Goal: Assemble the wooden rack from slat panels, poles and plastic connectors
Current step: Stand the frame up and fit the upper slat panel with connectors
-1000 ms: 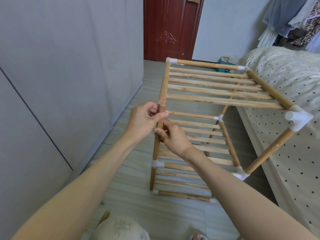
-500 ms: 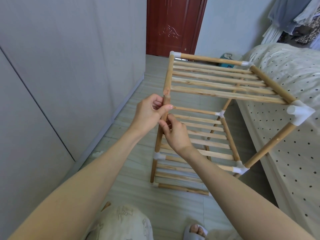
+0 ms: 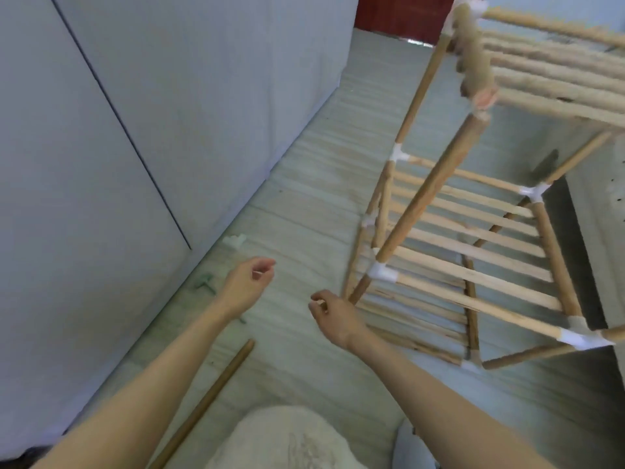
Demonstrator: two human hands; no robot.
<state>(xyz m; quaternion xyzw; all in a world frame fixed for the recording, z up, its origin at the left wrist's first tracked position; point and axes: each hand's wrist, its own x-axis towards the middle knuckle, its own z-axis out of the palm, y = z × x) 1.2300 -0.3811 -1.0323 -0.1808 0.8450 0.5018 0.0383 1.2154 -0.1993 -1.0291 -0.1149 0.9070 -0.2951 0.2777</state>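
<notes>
nearest the camera a knee in pale printed cloth (image 3: 287, 441) filled the bottom edge. just left of it a loose wooden pole (image 3: 206, 401) lay flat on the floor (image 3: 304, 214), running away toward the wall. beyond the pole's far end hung the left hand (image 3: 245, 286), well apart from the rack (image 3: 473, 231) and touching nothing; its fingers (image 3: 265, 265) were loosely curled inward with nothing between them. the right hand (image 3: 333, 318) hung closer to the rack, just short of its nearest leg (image 3: 360, 289) and not touching it; its fingers (image 3: 319, 299) were loosely curled too, holding nothing.

the rack stood on the floor right of both hands, tilted, its slat shelves (image 3: 473, 262) joined to the poles by white plastic connectors (image 3: 382, 272). its top shelf (image 3: 554, 72) was blurred.

left of the rack, past the left hand, a loose white connector (image 3: 235, 240) lay on the floor at the foot of the pale wall (image 3: 169, 96), with small green pieces (image 3: 204, 284) nearer, too smeared to identify. behind the rack showed a strip of red door (image 3: 406, 18).
</notes>
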